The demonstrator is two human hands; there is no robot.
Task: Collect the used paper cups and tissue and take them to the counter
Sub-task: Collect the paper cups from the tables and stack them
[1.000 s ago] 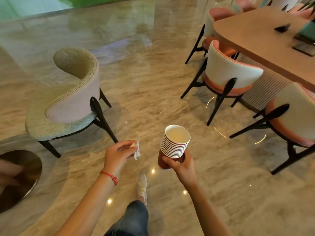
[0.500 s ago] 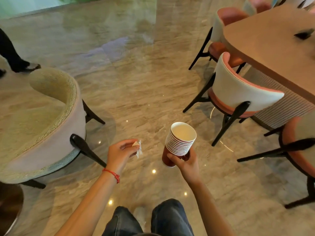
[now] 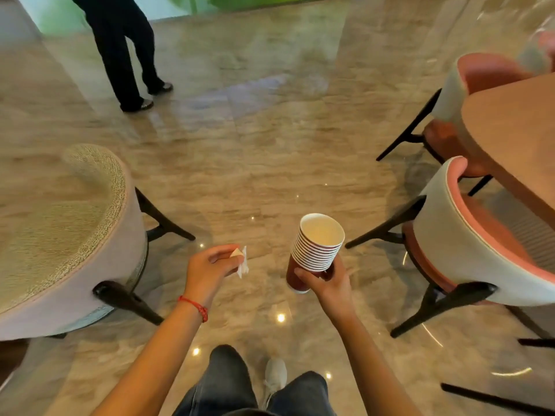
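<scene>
- Collection looks done, we judge: we carry the stacked paper cups (image 3: 318,246) and the tissue (image 3: 241,259) across the marble floor (image 3: 270,151), between chairs; no counter is in view, so delivery remains.
- Our right hand (image 3: 326,280) wraps its fingers (image 3: 303,273) closed around the stack's lower part.
- Our left hand (image 3: 210,267) pinches the crumpled tissue between closed fingertips, held beside the cups, not touching them.

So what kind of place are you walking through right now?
Probably a café or lounge seating area: polished marble-look floor, upholstered chairs such as the beige chair and pink-and-white chair at a wooden table. No counter is in view.
</scene>
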